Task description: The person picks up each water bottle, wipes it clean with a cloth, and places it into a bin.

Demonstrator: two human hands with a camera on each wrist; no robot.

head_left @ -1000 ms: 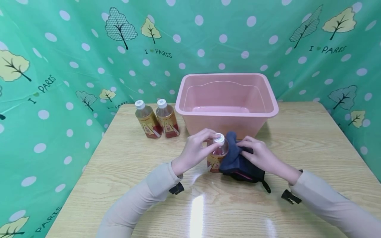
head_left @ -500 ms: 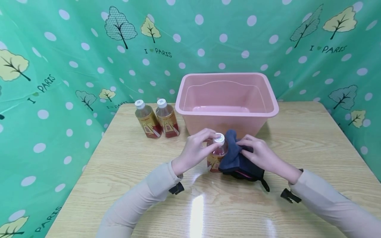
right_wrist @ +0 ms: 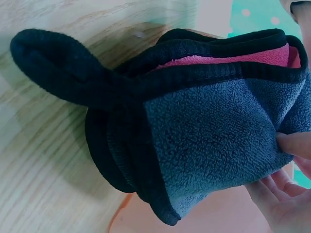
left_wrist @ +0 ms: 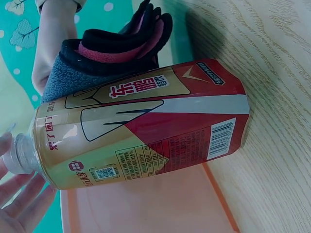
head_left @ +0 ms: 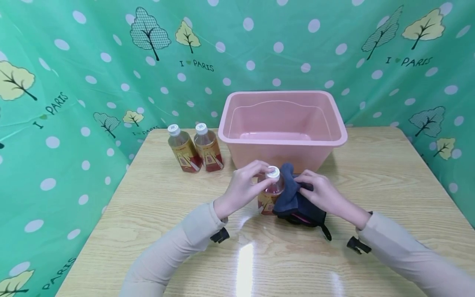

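A bottle of amber drink (head_left: 268, 202) with a white cap and a red and gold label stands upright on the table. My left hand (head_left: 245, 185) pinches it at the cap, as the left wrist view also shows at the neck. Against the bottle's right side lies a folded dark blue-grey cloth (right_wrist: 209, 131) with black edging, a black loop and a pink layer showing between its folds. My right hand (head_left: 322, 192) pinches the cloth between thumb and fingers. In the head view the cloth covers part of the bottle's right side.
Behind both hands stands a pink plastic bin (head_left: 282, 142). Two similar bottles, one (head_left: 184, 152) and another (head_left: 209, 150), stand together left of it. The wooden table (head_left: 148, 206) ends at a green patterned curtain (head_left: 92, 53).
My right hand has shifted slightly left, and the cloth's lower right end with its loop has drawn a little left too. The left hand and the bottle have stayed put.
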